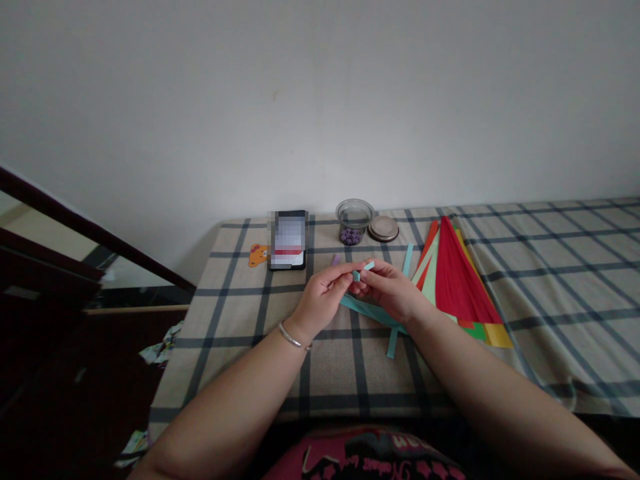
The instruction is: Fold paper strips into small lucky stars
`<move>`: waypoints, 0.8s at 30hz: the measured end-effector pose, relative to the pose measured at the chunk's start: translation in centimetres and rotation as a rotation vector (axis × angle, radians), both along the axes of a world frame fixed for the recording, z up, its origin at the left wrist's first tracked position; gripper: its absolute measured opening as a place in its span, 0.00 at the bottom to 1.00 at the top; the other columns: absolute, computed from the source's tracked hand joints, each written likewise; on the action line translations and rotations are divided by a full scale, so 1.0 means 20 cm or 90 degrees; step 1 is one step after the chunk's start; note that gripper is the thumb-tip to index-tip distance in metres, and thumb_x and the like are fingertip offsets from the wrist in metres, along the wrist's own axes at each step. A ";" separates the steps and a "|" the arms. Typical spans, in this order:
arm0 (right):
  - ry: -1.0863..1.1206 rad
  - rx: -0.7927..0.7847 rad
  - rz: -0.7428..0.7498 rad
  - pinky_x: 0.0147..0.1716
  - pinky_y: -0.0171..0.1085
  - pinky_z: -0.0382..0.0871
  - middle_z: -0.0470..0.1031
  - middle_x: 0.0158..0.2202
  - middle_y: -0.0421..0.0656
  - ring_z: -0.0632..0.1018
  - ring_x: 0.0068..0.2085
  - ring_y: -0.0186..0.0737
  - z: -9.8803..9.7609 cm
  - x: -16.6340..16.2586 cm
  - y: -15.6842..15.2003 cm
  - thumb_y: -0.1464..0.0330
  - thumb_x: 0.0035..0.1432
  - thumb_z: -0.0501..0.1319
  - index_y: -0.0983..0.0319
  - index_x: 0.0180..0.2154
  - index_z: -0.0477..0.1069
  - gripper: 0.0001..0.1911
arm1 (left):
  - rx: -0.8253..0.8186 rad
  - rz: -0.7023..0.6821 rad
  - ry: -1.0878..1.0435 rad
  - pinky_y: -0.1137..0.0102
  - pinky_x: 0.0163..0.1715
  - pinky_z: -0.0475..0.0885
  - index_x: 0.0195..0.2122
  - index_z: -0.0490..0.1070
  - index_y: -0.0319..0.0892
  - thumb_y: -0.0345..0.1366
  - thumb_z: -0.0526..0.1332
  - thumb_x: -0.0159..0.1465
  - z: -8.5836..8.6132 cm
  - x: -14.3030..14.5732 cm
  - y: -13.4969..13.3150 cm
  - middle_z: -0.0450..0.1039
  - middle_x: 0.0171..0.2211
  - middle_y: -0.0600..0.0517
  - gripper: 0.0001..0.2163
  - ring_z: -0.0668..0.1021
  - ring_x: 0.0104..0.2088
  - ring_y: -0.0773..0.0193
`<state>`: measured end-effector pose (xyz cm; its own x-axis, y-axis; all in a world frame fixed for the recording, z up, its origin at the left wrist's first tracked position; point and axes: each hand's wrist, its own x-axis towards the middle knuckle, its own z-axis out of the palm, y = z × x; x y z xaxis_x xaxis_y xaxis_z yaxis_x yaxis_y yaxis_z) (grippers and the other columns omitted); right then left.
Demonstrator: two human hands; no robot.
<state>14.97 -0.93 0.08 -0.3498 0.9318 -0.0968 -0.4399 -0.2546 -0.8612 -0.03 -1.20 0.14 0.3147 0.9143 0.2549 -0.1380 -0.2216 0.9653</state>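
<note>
Above the middle of the table, my left hand (pixel 325 293) and my right hand (pixel 384 285) meet at the fingertips. Between them they pinch a light-blue paper strip (pixel 369 266), bent into a small fold. Both hands are closed on it, and the exact shape of the fold is partly hidden by the fingers. More light-blue paper strips (pixel 367 309) lie on the cloth just below and behind my right hand. A small purple paper piece (pixel 337 260) rests beyond my left hand.
At the back stands a clear plastic cup (pixel 355 217) with small purple pieces inside, beside its round lid (pixel 383 228). A phone-like device (pixel 289 240) and a bear cutout (pixel 257 255) are left. Fanned coloured strips (pixel 460 280) lie right on the checked tablecloth (pixel 240 320).
</note>
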 end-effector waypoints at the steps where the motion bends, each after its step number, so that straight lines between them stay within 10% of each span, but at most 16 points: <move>1: 0.001 -0.002 -0.003 0.26 0.31 0.63 0.69 0.20 0.35 0.71 0.25 0.30 0.00 0.00 0.00 0.62 0.44 0.70 0.61 0.26 0.72 0.12 | 0.010 -0.001 0.013 0.72 0.34 0.75 0.46 0.75 0.40 0.38 0.56 0.64 0.00 0.00 0.00 0.79 0.34 0.48 0.13 0.78 0.30 0.67; 8: -0.010 0.000 -0.002 0.26 0.31 0.62 0.68 0.20 0.34 0.69 0.24 0.29 0.02 -0.01 -0.01 0.62 0.44 0.70 0.61 0.27 0.72 0.12 | 0.108 0.030 0.119 0.69 0.43 0.74 0.48 0.73 0.44 0.36 0.53 0.66 0.02 0.00 -0.02 0.76 0.46 0.48 0.14 0.78 0.42 0.63; 24: -0.076 0.065 -0.053 0.27 0.33 0.64 0.72 0.22 0.36 0.72 0.26 0.32 0.01 -0.01 0.00 0.60 0.47 0.68 0.61 0.26 0.70 0.12 | 0.083 0.045 0.095 0.72 0.36 0.74 0.50 0.69 0.41 0.38 0.54 0.65 0.01 -0.01 -0.03 0.75 0.43 0.46 0.14 0.77 0.34 0.66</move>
